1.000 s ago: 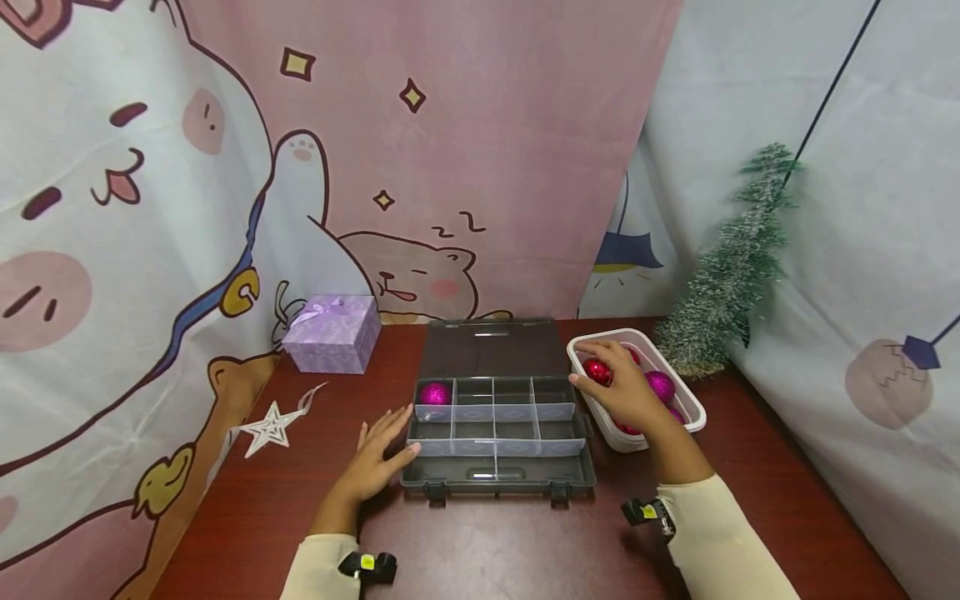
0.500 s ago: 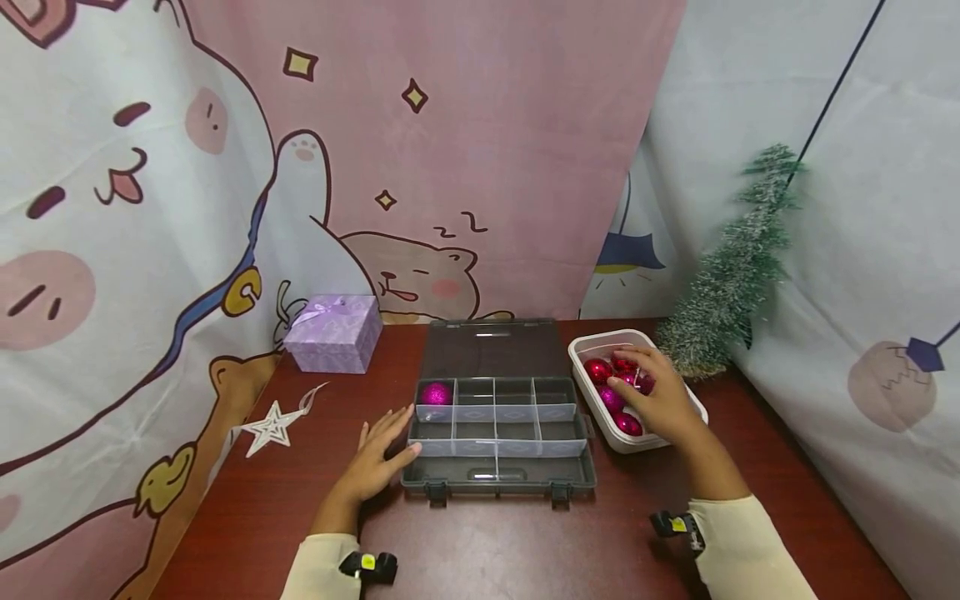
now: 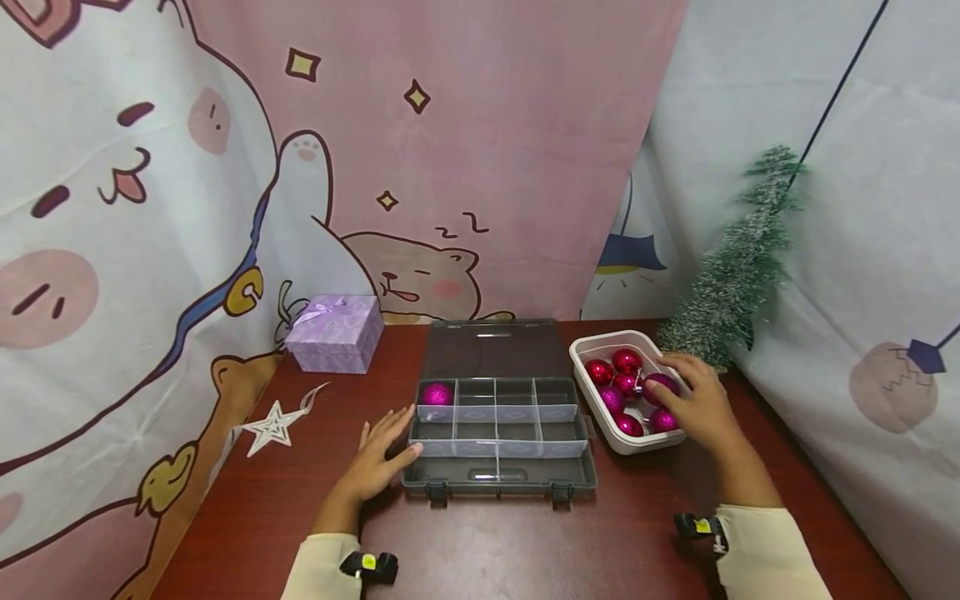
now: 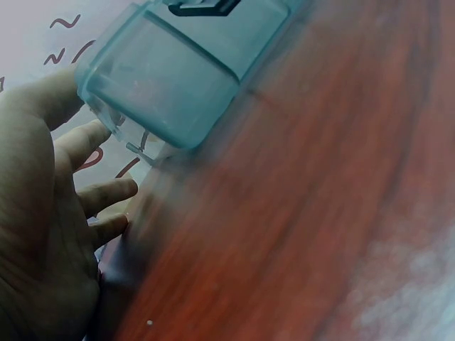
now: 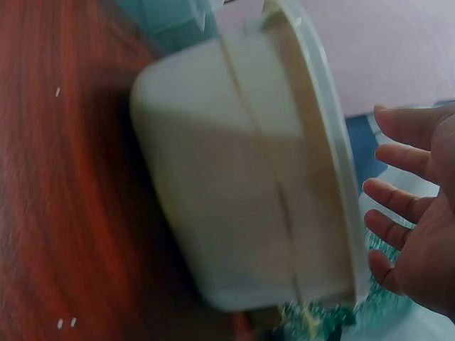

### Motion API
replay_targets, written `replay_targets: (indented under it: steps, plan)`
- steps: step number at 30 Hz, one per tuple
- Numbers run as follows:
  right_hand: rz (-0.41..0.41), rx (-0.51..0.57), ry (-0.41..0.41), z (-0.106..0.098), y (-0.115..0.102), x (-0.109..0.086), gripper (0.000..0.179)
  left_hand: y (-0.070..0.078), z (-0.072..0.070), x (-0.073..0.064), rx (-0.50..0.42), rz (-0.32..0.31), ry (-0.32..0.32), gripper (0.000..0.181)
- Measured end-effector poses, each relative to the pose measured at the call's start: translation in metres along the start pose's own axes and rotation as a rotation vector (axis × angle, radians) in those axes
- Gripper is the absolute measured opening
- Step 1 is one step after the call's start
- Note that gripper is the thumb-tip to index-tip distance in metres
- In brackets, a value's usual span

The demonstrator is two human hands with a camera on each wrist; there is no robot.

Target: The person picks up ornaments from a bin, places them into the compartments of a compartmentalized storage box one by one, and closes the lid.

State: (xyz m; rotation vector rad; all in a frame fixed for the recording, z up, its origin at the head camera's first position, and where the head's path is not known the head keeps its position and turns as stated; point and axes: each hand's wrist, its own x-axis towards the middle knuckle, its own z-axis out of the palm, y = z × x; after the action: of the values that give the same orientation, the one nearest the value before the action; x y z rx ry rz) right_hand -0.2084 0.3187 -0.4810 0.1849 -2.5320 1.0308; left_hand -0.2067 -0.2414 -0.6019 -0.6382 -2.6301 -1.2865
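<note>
A dark translucent compartment box (image 3: 498,473) lies with its lid folded back on the table, one glittery magenta bauble (image 3: 437,394) in its back left compartment. My left hand (image 3: 375,457) rests at the box's left edge, fingers spread and thumb at the rim; the left wrist view shows the fingers (image 4: 106,192) against the box side. To the right is a white plastic tub (image 3: 583,367) holding several red and magenta baubles (image 3: 627,425). My right hand (image 3: 701,404) is over the tub's right rim, beside a purple bauble (image 3: 660,390) partly covered by the thumb. The right wrist view shows relaxed, spread fingers (image 5: 398,199).
A lilac gift box (image 3: 333,333) with a ribbon stands at the back left. In front of it lies a white star ornament (image 3: 272,428). A small frosted artificial tree (image 3: 731,275) stands behind the tub at the right. Printed curtains surround the table (image 3: 495,550).
My right hand has moved right across the tub, from its left side to its right rim, uncovering more baubles. The left hand has stayed in place.
</note>
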Motion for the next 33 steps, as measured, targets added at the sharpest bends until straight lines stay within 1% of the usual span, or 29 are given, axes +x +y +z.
replay_targets:
  steps: [2,4,7,10,13,18,22,24,26,30,33]
  plan:
    - [0.008,0.002,-0.001,-0.001,0.006,-0.001,0.045,-0.007,0.003,0.001,0.01,0.0,0.005,0.073]
    - [0.01,-0.001,-0.003,-0.001,0.012,-0.002,0.047,-0.008,0.003,0.001,0.011,-0.003,0.01,0.072]
    - [0.011,-0.01,-0.007,0.0,0.02,-0.002,0.048,-0.007,0.004,0.001,0.019,-0.001,0.013,0.072]
    - [0.024,-0.023,-0.019,0.001,0.026,-0.002,0.05,0.0,0.002,0.001,-0.007,0.016,0.02,0.073]
    - [0.042,-0.033,-0.038,0.002,0.032,-0.001,0.053,0.001,0.002,0.0,-0.005,0.032,0.022,0.073]
    - [0.078,-0.051,-0.086,0.003,0.04,0.0,0.058,0.002,0.002,0.0,-0.002,0.024,0.024,0.071]
    - [0.118,-0.071,-0.127,0.005,0.044,0.001,0.063,0.008,0.0,-0.001,-0.007,0.042,0.035,0.072]
    - [0.13,-0.08,-0.139,0.006,0.046,0.001,0.065,0.009,0.0,-0.001,0.006,0.049,0.038,0.072]
    - [0.133,-0.086,-0.142,0.006,0.046,0.001,0.066,0.013,-0.001,-0.002,-0.017,0.042,0.041,0.072]
    - [0.127,-0.095,-0.135,0.007,0.046,0.0,0.065,0.014,-0.002,-0.001,-0.026,0.035,0.041,0.072]
    - [0.123,-0.095,-0.13,0.008,0.046,0.0,0.065,0.007,0.0,-0.001,-0.001,0.043,0.037,0.072]
